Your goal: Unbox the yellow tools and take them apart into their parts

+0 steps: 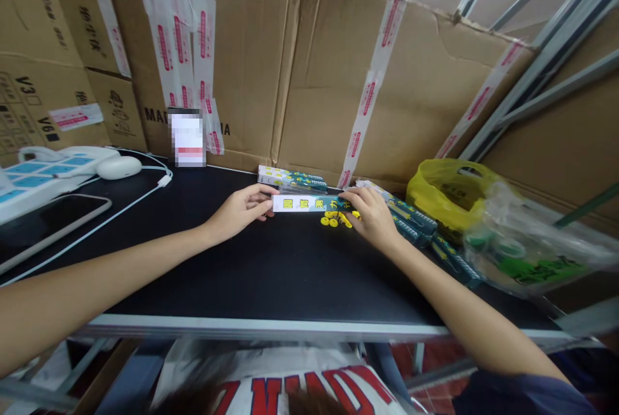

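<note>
My left hand [242,207] and my right hand [371,214] pinch the two ends of a long narrow box [307,203], white and teal with yellow squares, held level just above the black tabletop [271,267]. Several small yellow discs [333,219] lie under the box near my right fingers. Behind it lies a similar box [289,176] against the cardboard. More teal boxes [411,218] are stacked to the right of my right hand.
Taped cardboard boxes [338,80] wall the back. A yellow bag [447,193] and a clear plastic bag [527,241] sit at right. A power strip [39,176], white cable [120,209] and phone [48,221] lie at left.
</note>
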Available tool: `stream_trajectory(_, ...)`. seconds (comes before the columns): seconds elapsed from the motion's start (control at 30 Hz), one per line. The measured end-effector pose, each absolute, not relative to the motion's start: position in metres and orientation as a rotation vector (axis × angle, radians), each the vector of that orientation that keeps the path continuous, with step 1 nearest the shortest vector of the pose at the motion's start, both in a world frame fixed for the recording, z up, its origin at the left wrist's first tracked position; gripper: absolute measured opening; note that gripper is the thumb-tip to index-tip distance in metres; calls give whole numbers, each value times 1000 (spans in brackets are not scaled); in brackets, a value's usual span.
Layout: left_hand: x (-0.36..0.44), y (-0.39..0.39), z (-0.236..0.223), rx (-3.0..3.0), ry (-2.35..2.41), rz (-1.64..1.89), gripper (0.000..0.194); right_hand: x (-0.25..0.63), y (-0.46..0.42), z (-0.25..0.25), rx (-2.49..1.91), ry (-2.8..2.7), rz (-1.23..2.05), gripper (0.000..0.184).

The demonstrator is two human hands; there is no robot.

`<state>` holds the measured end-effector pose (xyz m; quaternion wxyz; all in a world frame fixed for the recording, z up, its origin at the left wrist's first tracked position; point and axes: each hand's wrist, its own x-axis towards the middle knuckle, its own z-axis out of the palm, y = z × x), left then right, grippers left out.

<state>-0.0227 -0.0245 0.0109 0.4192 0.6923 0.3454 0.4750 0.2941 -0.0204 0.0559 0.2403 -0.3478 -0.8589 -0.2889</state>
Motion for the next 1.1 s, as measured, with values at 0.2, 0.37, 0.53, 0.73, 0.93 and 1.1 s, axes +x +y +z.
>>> stream_trajectory(0.2, -22, -24, 11, 1739, 868, 1183, 34, 296, -20, 56, -955, -2367, -746, 32)
stream_trajectory(0.37, -23, -24, 12, 1728, 870, 1200, 32, 300, -16, 54, -969, -2322, -642, 36)
stream_trajectory(0.53, -22, -24, 14, 1708, 874, 1225, 34, 306, -12, 55, -1101, -2173, -495, 33)
stream_trajectory(0.73, -23, -24, 16, 1683, 886, 1230, 36, 308, -7, 54, -1041, -2222, -360, 32)
stream_trajectory(0.93, -25, -22, 13, 1693, 911, 1220, 35, 307, -8, 50, -1095, -2358, -382, 34)
stream_trajectory(1.1, -25, -21, 12, 1731, 910, 1195, 35, 310, -5, 48, -1142, -2445, -455, 33)
